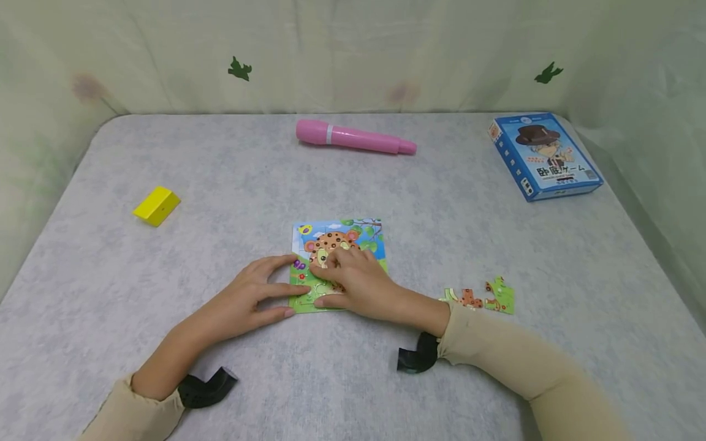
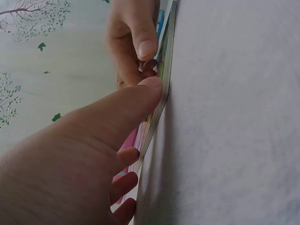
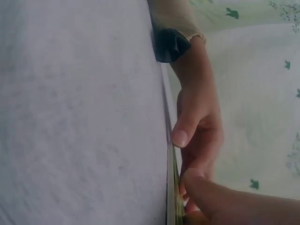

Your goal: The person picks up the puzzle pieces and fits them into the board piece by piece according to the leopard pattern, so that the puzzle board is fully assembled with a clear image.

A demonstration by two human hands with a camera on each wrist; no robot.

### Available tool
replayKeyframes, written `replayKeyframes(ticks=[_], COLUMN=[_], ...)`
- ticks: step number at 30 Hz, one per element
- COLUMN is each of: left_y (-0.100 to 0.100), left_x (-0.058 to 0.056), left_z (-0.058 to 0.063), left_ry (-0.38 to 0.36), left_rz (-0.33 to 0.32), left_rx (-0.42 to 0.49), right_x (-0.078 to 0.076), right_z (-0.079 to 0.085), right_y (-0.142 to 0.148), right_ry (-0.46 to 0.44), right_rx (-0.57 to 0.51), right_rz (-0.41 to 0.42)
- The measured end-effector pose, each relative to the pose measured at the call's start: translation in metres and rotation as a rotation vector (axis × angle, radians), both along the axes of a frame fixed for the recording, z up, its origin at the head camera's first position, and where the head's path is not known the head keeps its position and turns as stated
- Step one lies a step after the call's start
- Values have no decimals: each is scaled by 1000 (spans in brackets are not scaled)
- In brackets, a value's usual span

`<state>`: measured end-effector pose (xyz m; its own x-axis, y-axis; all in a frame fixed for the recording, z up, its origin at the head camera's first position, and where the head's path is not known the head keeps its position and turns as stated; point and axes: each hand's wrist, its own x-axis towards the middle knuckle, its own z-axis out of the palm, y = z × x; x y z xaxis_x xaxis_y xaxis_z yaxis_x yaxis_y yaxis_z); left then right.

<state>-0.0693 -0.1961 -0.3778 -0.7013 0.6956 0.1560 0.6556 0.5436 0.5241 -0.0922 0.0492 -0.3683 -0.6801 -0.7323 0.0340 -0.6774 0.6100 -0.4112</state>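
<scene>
A square jigsaw puzzle with a spotted cartoon leopard lies flat at the middle of the table. My left hand rests at its left side, fingers spread, with fingertips on the picture and the thumb at the lower left corner. Over the lower middle is my right hand, its thumb and index finger apart and touching the puzzle; the other fingers bend above the leopard's face. No loose piece shows between them, though the hand covers part of the picture. Loose puzzle pieces lie right of the puzzle, partly hidden by the right forearm.
A yellow block sits at the left. Toward the back edge lies a pink tube-shaped thing with a silver band. The blue game box is at the back right. Black curved wrist mounts jut from both sleeves near the table.
</scene>
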Motion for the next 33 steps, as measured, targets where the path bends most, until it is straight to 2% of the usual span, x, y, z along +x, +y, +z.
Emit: replayKeyframes(ticks=[4, 8, 11, 16, 23, 29, 33], left_y=[-1, -1, 0, 0, 1, 1, 0], left_x=[0, -1, 0, 0, 0, -1, -1], left_z=[-1, -2, -2, -1, -1, -2, -2], left_ry=[-3, 3, 5, 3, 10, 4, -3], left_rz=[1, -1, 2, 11, 14, 18, 17], left_rx=[1, 6, 7, 2, 8, 8, 7], right_x=[-2, -4, -1, 10, 32, 46, 48], right_z=[2, 4, 8, 18, 25, 16, 8], right_y=[8, 23, 39, 72, 125, 159, 174], right_ry=[-107, -293, -361, -288, -152, -141, -157], right_rx=[-43, -225, -362, -456, -422, -359, -327], right_rz=[29, 18, -11, -55, -165, -281, -304])
